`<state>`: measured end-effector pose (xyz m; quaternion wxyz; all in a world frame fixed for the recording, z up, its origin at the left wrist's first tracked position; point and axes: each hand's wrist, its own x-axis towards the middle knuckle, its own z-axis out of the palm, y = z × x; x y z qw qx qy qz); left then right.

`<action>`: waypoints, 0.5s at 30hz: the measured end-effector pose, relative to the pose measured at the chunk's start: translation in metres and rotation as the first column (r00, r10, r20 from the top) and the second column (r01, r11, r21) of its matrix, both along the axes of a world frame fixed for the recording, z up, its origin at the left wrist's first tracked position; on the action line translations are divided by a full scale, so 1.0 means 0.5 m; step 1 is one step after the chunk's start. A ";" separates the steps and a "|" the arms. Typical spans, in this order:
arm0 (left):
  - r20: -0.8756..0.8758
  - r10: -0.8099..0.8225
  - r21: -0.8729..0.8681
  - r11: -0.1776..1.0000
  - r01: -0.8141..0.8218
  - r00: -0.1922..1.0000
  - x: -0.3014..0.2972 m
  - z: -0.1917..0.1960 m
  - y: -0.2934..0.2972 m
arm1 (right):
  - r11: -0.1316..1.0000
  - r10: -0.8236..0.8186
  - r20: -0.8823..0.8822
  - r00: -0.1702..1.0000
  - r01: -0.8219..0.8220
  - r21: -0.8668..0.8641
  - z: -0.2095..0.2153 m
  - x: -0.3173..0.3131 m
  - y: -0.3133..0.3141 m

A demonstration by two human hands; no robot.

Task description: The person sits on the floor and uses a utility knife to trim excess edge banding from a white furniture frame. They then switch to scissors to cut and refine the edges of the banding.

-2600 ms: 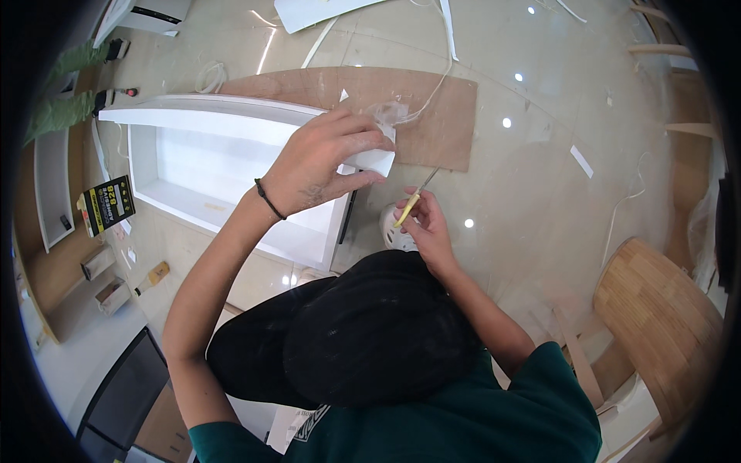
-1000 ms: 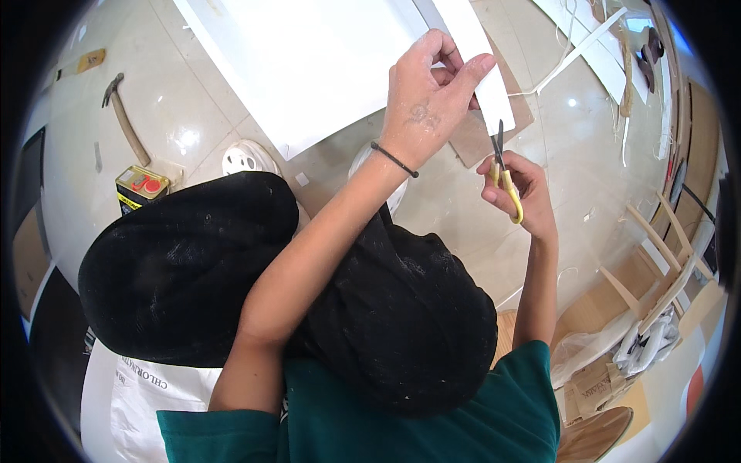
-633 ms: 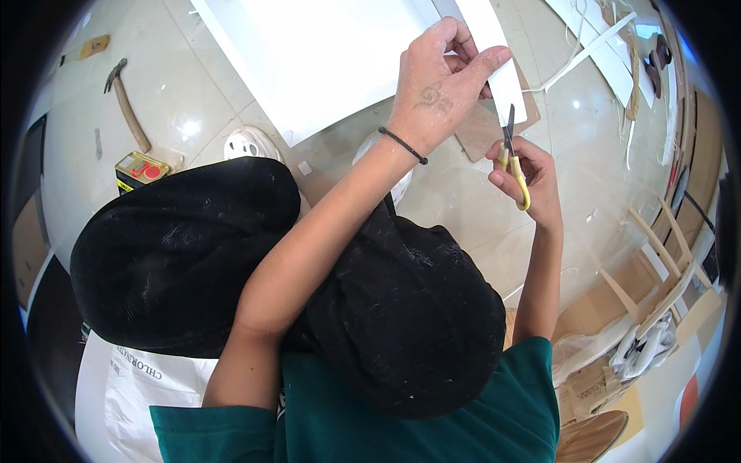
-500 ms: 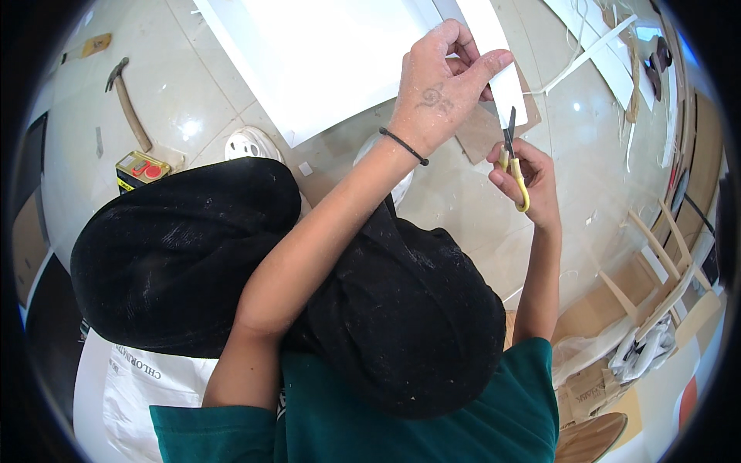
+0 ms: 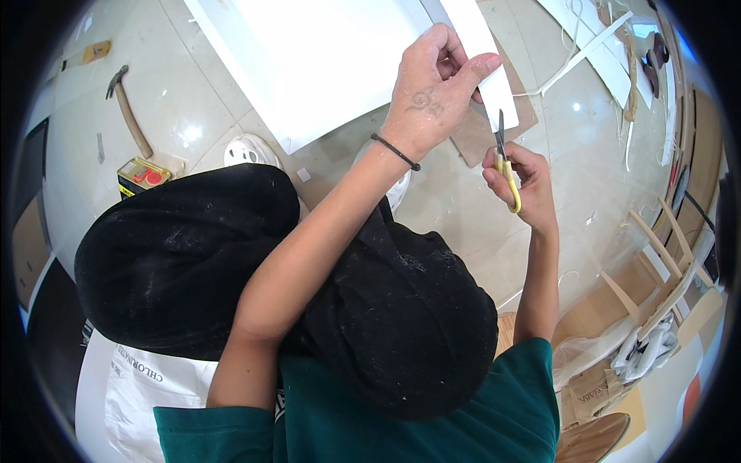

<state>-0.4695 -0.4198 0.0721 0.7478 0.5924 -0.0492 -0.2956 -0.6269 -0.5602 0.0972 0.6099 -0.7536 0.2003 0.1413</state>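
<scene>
You're in a carpentry/fit-out workshop w/ a glossy tiled floor (image 5: pixel 463 224). Claw hammer (image 5: pixel 128 113) at 10 o'clock, small glue tin (image 5: pixel 142 176) below it, white board panel (image 5: pixel 309 62) at 12, cut wood pieces (image 5: pixel 656 262) and offcut strips (image 5: pixel 617 46) from 1 to 4.

You held a long white strip (image 5: pixel 480 54) pinched near its lower end, running up and away over the floor. Your yellow-handled scissors (image 5: pixel 505 162) stood nearly upright, dark blades pointing up and touching the strip's lower edge.
</scene>
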 end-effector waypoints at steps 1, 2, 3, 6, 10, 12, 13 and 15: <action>0.013 -0.005 -0.004 1.000 0.005 1.000 0.001 0.000 0.001 | 1.000 -0.004 -0.014 1.000 0.004 0.005 0.000 0.000 0.000; 0.025 -0.009 -0.007 1.000 0.009 1.000 0.003 0.000 0.001 | 1.000 0.003 -0.003 1.000 -0.003 -0.008 -0.001 0.000 0.000; 0.019 -0.006 -0.012 1.000 0.006 1.000 0.003 0.000 0.001 | 1.000 0.001 -0.001 1.000 -0.001 -0.010 -0.001 -0.001 0.001; 0.013 -0.007 -0.009 1.000 0.007 1.000 0.005 0.006 0.004 | 1.000 -0.013 0.001 1.000 0.013 0.000 -0.001 -0.002 0.002; 0.026 -0.024 0.009 1.000 0.024 0.999 0.008 0.016 0.013 | 1.000 -0.029 -0.052 0.998 0.029 0.001 0.004 -0.003 0.003; 0.017 -0.024 0.009 1.000 0.024 1.000 0.009 0.018 0.015 | 0.999 -0.039 -0.070 0.997 0.038 -0.011 0.009 -0.004 0.003; 0.009 -0.026 0.014 1.000 0.026 1.000 0.010 0.017 0.016 | 0.998 -0.055 -0.086 0.995 0.055 -0.004 0.012 -0.004 0.005; 0.016 -0.024 0.030 0.999 0.023 1.000 0.010 0.014 0.016 | 0.998 -0.055 -0.093 0.994 0.057 0.015 0.015 -0.002 0.007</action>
